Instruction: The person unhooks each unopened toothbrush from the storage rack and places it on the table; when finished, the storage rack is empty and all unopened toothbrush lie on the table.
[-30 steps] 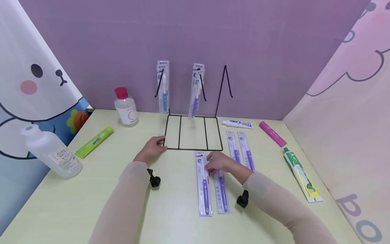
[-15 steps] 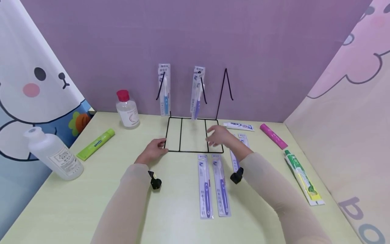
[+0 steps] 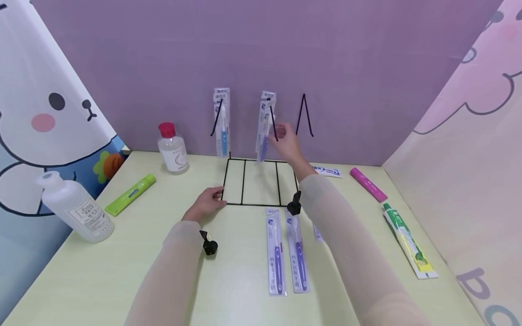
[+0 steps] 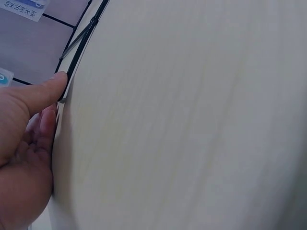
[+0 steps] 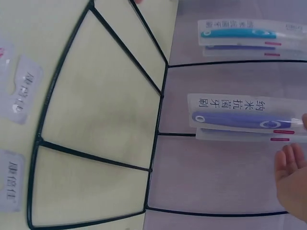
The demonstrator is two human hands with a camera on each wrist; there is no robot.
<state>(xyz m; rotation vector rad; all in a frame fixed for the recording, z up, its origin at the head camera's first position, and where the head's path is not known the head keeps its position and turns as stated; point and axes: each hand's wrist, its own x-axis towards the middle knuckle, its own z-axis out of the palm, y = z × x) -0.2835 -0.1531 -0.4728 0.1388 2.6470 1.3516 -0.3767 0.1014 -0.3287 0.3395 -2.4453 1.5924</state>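
Note:
My left hand holds the front left corner of a black wire display rack, its thumb over the wire in the left wrist view. My right hand is up at the rack's middle hook, beside a packaged purple toothbrush that hangs there with another pack behind. Its fingers bend loosely at the pack's edge, and part of the hand lies outside the right wrist view. On the left hook hangs a packaged blue toothbrush in front of another pack. The right hook carries nothing.
Two packaged purple toothbrushes lie before the rack; another pack is mostly hidden under the right forearm. Toothpaste tubes lie to the right, a green tube to the left. A red-capped bottle and a white bottle are at left.
My right hand has risen from the toothbrushes on the table, over the rack, to the middle hook. The left hand stays on the rack's corner.

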